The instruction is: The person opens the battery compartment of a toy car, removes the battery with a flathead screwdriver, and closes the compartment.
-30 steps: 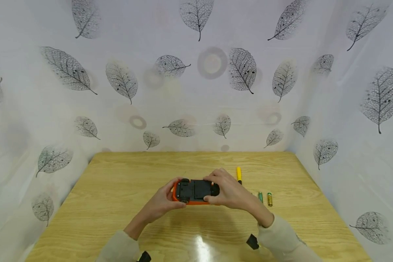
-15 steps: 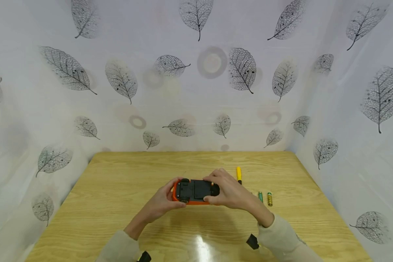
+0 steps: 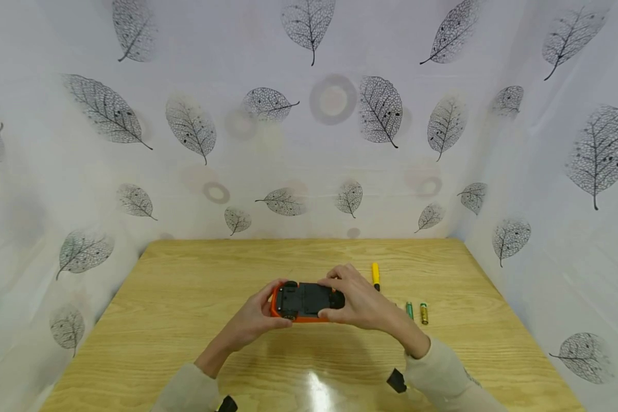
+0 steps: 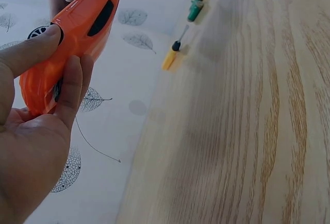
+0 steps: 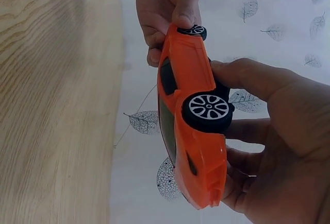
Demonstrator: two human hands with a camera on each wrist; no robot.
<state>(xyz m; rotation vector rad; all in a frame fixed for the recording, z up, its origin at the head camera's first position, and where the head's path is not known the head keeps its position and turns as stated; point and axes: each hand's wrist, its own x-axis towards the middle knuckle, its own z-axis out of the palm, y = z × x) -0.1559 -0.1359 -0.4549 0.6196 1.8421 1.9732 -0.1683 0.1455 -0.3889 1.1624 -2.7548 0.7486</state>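
Note:
An orange toy car [image 3: 302, 319] is held over the table, its black underside [image 3: 316, 298] turned up toward the head view. My left hand [image 3: 251, 321] grips one end, thumb on the near side and fingers on the far side. At the other end my right hand [image 3: 364, 304] holds the car, with thumb and a finger over the underside by the wheels. The right wrist view shows its thumb [image 5: 252, 77] at the underside edge, behind a spoked wheel [image 5: 207, 112]. In the left wrist view the car's body [image 4: 77, 38] lies between left thumb and fingers.
On the wooden table [image 3: 185, 263], a yellow-handled screwdriver [image 3: 375, 274] lies beyond the right hand. To its right are a green battery [image 3: 409, 310] and a gold-and-green one [image 3: 424, 313]. A leaf-patterned sheet [image 3: 288, 154] surrounds the table's back and sides.

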